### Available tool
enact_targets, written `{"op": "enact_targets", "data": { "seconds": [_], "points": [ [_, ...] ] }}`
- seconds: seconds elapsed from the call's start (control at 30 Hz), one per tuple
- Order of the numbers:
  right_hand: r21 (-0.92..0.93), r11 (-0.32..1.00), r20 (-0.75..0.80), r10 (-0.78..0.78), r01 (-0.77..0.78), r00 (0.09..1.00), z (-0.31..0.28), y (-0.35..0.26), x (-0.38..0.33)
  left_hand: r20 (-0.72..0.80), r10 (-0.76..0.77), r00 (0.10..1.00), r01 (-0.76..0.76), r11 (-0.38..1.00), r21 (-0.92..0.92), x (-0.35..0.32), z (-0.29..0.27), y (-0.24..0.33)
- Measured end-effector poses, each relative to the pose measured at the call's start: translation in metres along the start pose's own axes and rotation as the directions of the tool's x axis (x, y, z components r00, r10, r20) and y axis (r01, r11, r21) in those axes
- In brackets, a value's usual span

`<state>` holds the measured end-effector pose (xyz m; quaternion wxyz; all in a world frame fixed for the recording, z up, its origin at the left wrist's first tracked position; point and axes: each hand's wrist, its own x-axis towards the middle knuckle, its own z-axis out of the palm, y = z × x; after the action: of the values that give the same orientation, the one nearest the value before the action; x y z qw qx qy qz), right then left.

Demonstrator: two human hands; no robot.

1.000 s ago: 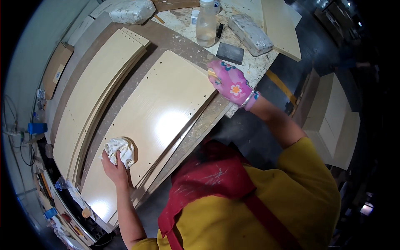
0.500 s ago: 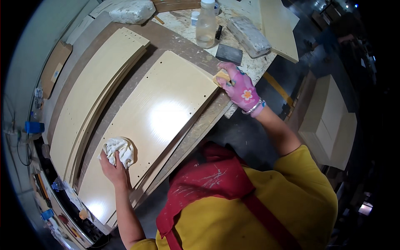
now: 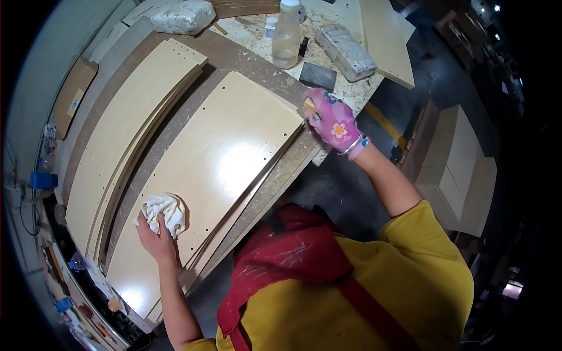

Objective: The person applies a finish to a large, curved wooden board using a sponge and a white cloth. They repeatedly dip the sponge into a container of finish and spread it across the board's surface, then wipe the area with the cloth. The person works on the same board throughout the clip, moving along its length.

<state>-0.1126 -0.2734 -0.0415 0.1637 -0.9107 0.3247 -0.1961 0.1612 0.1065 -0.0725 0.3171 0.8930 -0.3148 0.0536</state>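
Observation:
A cream curved wooden panel [image 3: 216, 152] with small holes along its edges lies on top of others on the bench. My bare left hand [image 3: 157, 241] is closed on a crumpled white cloth [image 3: 167, 210], which rests on the panel's near left part. In a pink flowered glove, my right hand [image 3: 338, 124] is at the panel's far right corner, fingers bent round a small yellowish block [image 3: 309, 106]. Most of that block is hidden by the fingers, so its exact kind does not show.
Left of the panel lies a stack of narrower curved panels [image 3: 126, 134]. Beyond the corner are a dark grey block [image 3: 318, 76], a plastic-wrapped bundle [image 3: 345, 52] and a clear bottle [image 3: 286, 38]. More boards [image 3: 448, 169] stand on the right, past the bench edge.
My right hand has shifted slightly, turning so the fingers hide more of the yellowish block. The left hand and cloth stay at the same place on the panel. The whole view has drifted a little.

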Motion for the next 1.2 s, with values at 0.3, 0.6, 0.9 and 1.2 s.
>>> {"op": "enact_targets", "data": {
  "seconds": [0.3, 0.6, 0.9, 1.2],
  "points": [
    [0.013, 1.000, 0.045, 0.003, -0.004, 0.999, -0.002, -0.001, 0.007, 0.010, -0.006, 1.000, 0.006, 1.000, 0.017, 0.000, -0.002, 0.005],
    [0.038, 0.999, 0.048, 0.024, -0.026, 0.999, 0.001, 0.001, 0.014, 0.001, 0.005, 1.000, -0.005, 1.000, 0.018, -0.002, -0.002, 0.002],
    [0.115, 0.993, -0.043, -0.018, 0.023, 0.999, 0.008, -0.004, 0.020, 0.010, -0.015, 1.000, 0.015, 0.999, 0.031, -0.002, -0.003, -0.001],
    [0.143, 0.990, 0.003, 0.000, 0.000, 1.000, 0.004, -0.004, 0.022, 0.001, -0.004, 1.000, 0.004, 1.000, -0.004, 0.002, -0.002, 0.006]
  ]
}}
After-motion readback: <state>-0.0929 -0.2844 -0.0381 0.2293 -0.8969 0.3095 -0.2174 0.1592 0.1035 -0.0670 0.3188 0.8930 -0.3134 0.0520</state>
